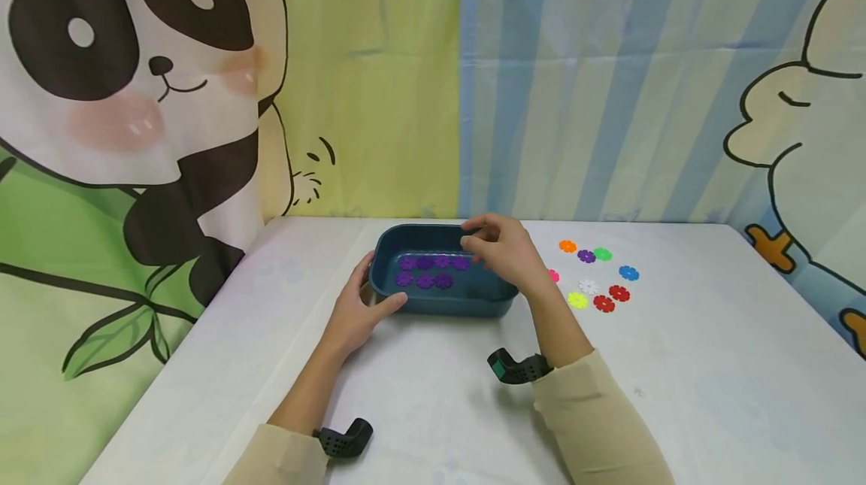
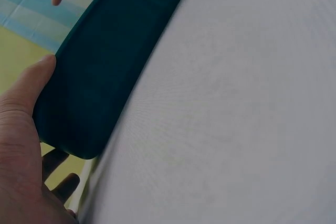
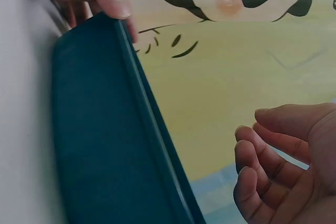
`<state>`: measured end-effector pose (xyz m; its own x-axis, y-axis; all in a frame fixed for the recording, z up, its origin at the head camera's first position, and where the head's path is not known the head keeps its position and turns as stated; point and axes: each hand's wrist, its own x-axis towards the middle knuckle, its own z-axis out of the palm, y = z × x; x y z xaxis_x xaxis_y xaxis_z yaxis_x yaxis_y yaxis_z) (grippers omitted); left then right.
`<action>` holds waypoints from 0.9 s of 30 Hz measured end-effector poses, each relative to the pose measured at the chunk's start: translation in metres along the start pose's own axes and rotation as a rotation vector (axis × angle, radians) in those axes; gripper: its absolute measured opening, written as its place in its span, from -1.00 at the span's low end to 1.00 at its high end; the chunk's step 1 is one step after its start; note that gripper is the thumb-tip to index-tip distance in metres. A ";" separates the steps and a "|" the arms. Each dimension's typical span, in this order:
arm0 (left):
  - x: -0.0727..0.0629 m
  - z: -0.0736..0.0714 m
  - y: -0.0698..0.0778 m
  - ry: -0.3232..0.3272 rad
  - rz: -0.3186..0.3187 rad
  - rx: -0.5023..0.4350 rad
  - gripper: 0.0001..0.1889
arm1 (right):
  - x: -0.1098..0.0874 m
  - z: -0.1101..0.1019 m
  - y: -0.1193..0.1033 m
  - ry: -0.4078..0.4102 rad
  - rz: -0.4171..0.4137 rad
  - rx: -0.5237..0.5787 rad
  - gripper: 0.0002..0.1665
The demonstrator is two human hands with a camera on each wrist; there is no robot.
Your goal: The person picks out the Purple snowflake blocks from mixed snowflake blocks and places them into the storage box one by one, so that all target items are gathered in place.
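A dark teal rectangular box (image 1: 449, 307) stands on the white-covered table, its open top showing several purple flower-shaped plastic pieces (image 1: 424, 281) in rows on the bottom. My left hand (image 1: 355, 319) grips the box's left end, thumb on the near rim; the left wrist view shows the same thumb against the box wall (image 2: 105, 72) and fingers behind its end. Over the box's right end hovers my right hand (image 1: 502, 250). In the right wrist view its fingers are loosely bent, thumb apart from them, with nothing between. The right hand partly covers the box's inside.
Right of the box lie loose flower-shaped pieces: orange (image 1: 567, 246), purple (image 1: 586, 256), green (image 1: 603, 254), blue (image 1: 629, 273), white (image 1: 588, 287), yellow (image 1: 577, 300), two red (image 1: 604, 304) and a pink one (image 1: 553, 275) near the right wrist. A panda-printed curtain (image 1: 379, 94) hangs behind the table.
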<state>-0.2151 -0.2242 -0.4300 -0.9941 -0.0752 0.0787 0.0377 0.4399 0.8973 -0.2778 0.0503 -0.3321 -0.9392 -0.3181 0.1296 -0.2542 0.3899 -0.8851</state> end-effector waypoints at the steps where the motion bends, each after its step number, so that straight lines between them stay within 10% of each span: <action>1: 0.000 0.000 0.000 0.000 0.002 0.003 0.09 | -0.001 -0.002 -0.002 0.001 -0.004 0.003 -0.66; 27: 0.001 0.001 0.001 -0.003 -0.001 -0.004 0.09 | -0.022 -0.034 -0.024 0.071 -0.123 0.009 -0.61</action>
<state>-0.2156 -0.2230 -0.4292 -0.9944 -0.0726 0.0764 0.0372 0.4365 0.8989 -0.2588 0.0776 -0.2985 -0.9150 -0.3011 0.2686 -0.3668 0.3433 -0.8647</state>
